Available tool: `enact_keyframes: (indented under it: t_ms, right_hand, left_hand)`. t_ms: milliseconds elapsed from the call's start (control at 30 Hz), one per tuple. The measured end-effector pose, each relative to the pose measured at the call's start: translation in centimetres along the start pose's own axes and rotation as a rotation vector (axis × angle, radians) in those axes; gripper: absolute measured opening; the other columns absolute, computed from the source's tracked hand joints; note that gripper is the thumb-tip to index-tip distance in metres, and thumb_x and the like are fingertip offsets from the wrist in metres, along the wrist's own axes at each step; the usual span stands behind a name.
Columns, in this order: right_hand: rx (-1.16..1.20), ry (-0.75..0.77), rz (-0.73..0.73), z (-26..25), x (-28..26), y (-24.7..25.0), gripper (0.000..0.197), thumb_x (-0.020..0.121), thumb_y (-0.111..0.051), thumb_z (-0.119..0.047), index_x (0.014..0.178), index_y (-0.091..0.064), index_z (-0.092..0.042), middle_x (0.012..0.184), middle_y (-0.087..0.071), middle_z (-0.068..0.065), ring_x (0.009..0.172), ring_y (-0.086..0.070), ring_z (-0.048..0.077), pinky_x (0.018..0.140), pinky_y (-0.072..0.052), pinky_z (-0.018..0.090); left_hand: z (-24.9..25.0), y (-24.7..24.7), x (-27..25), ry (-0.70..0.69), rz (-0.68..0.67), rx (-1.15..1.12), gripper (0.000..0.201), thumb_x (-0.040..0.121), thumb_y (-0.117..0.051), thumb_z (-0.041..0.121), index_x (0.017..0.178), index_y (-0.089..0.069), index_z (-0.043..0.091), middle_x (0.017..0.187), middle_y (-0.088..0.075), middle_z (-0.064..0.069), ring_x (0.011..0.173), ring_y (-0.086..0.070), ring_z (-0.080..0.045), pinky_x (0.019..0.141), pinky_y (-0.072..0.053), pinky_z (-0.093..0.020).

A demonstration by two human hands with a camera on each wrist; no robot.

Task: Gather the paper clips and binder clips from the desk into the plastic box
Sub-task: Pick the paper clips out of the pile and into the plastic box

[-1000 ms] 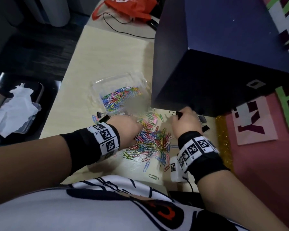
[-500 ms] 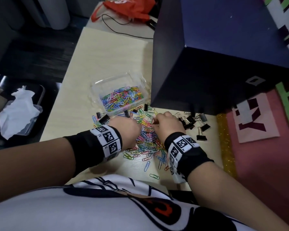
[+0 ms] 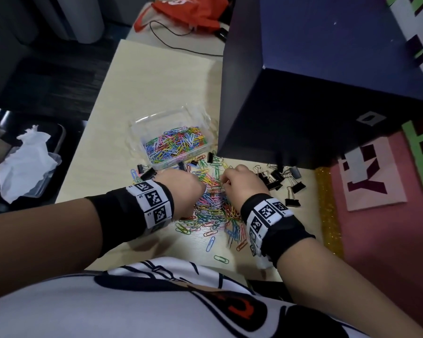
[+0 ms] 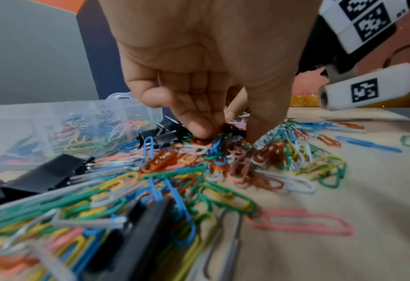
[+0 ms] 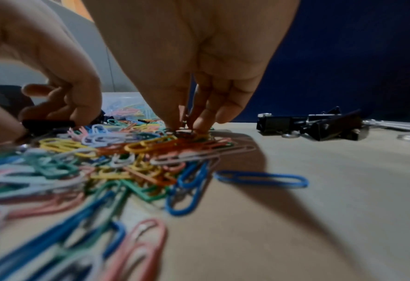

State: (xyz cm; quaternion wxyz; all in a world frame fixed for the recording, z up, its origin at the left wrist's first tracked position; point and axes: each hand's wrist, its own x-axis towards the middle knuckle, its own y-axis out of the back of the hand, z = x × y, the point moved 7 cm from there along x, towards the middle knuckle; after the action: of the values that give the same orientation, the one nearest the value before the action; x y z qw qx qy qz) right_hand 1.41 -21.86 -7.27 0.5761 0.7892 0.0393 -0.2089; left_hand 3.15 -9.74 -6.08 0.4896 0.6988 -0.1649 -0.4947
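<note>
A clear plastic box [image 3: 200, 118] stands on the desk [image 3: 156, 81], part filled with coloured paper clips [image 3: 174, 145]. In front of it lies a loose pile of paper clips [image 3: 213, 211]. Black binder clips [image 3: 279, 181] are scattered right of the pile, and others [image 3: 147, 172] lie by the box's near left corner. My left hand [image 3: 198, 187] reaches into the pile, its thumb and curled fingers [image 4: 199, 127] closing on paper clips [image 4: 218, 144]. My right hand [image 3: 226, 182] faces it across the pile, its fingertips [image 5: 199, 125] pinching paper clips [image 5: 189, 136] off the top.
A big dark blue box [image 3: 303, 93] stands right behind the pile and beside the plastic box. A pink mat [image 3: 388, 252] lies to the right. A tray with tissue [image 3: 25, 164] sits off the desk's left edge. A red bag [image 3: 186, 11] and a cable lie beyond.
My right hand has moved left, from the binder clips by the dark box to the paper clip pile. The left hand has stayed on the pile.
</note>
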Motion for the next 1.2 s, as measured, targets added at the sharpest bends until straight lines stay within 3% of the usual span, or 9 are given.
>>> enact_keyframes:
  t_ms: [167,333,467,567,667,733,833,1033,1200]
  right_hand:
    - [0.149,-0.085,0.177,2.3,-1.4,1.4,0.012,0.091,-0.056,-0.033,0.094,-0.060,-0.023,0.105,-0.052,-0.002,0.094,-0.055,0.018,0.084,-0.049,0.033]
    - [0.153,-0.314,0.329,6.3,-3.7,3.6,0.027,0.092,-0.051,-0.028,0.114,-0.062,-0.018,0.122,-0.050,0.006,0.107,-0.054,0.026,0.087,-0.047,0.032]
    - [0.060,-0.442,0.334,8.5,-5.1,4.3,0.043,0.093,-0.052,-0.028,0.134,-0.050,-0.015,0.134,-0.043,0.011,0.115,-0.049,0.029,0.091,-0.043,0.032]
    - [0.043,-0.490,0.333,9.1,-5.7,3.9,0.054,0.091,-0.055,-0.029,0.141,-0.041,-0.015,0.137,-0.039,0.014,0.119,-0.045,0.032,0.094,-0.044,0.039]
    - [0.067,-0.432,0.349,8.3,-6.3,4.3,0.042,0.090,-0.054,-0.024,0.132,-0.048,-0.017,0.133,-0.041,0.011,0.117,-0.047,0.031,0.089,-0.043,0.035]
    - [0.092,-0.387,0.174,7.3,-6.0,3.0,0.032,0.093,-0.048,-0.019,0.125,-0.051,-0.017,0.129,-0.044,0.007,0.110,-0.052,0.027,0.081,-0.041,0.029]
    - [0.146,-0.352,-0.030,5.9,-5.7,0.1,0.035,0.091,-0.047,-0.008,0.125,-0.051,-0.015,0.129,-0.045,0.009,0.108,-0.055,0.026,0.088,-0.046,0.031]
    - [0.154,-0.238,-0.025,3.2,-4.0,0.1,0.032,0.090,-0.045,-0.009,0.118,-0.056,-0.018,0.124,-0.049,0.006,0.109,-0.055,0.025,0.091,-0.044,0.029]
    - [0.085,-0.041,-0.101,-0.3,-1.4,0.4,0.056,0.084,-0.045,0.000,0.136,-0.044,-0.020,0.138,-0.038,0.003,0.129,-0.038,0.023,0.105,-0.033,0.032]
  left_hand:
    - [-1.1,1.6,0.2,0.013,0.098,-0.150,0.028,0.075,-0.063,0.035,0.087,-0.041,0.023,0.080,-0.057,0.001,0.071,-0.052,-0.022,0.053,-0.037,-0.030]
    - [-0.8,3.6,1.4,-0.063,0.144,-0.307,0.021,0.074,-0.065,0.023,0.078,-0.045,0.024,0.065,-0.048,0.006,0.068,-0.049,-0.020,0.058,-0.039,-0.028]
    - [-0.2,6.7,3.1,-0.050,0.345,-0.549,0.022,0.083,-0.065,0.028,0.100,-0.051,0.022,0.090,-0.065,0.002,0.085,-0.062,-0.023,0.072,-0.049,-0.030]
    - [0.8,7.4,4.7,-0.043,0.353,-0.702,0.055,0.089,-0.060,0.029,0.137,-0.036,0.023,0.128,-0.059,-0.001,0.106,-0.062,-0.020,0.091,-0.051,-0.036]
    - [1.7,5.6,5.8,0.017,0.191,-0.510,0.058,0.091,-0.053,0.021,0.143,-0.028,0.019,0.135,-0.046,-0.009,0.117,-0.052,-0.029,0.094,-0.046,-0.037]
    - [2.0,4.2,5.8,0.043,0.124,-0.311,0.050,0.089,-0.052,0.018,0.137,-0.037,0.017,0.131,-0.046,-0.009,0.116,-0.049,-0.031,0.092,-0.047,-0.042]
    - [2.5,2.7,4.9,0.033,0.092,-0.143,0.042,0.087,-0.054,0.018,0.128,-0.047,0.020,0.130,-0.044,-0.002,0.116,-0.045,-0.027,0.091,-0.043,-0.045]
    - [4.6,0.6,1.7,-0.202,0.139,-0.230,0.047,0.089,-0.046,0.025,0.136,-0.044,0.025,0.136,-0.044,0.002,0.122,-0.046,-0.024,0.096,-0.044,-0.041]
    - [0.9,0.8,0.8,-0.017,0.235,-0.271,0.049,0.086,-0.047,0.027,0.134,-0.043,0.025,0.134,-0.046,0.000,0.118,-0.049,-0.026,0.093,-0.044,-0.042]
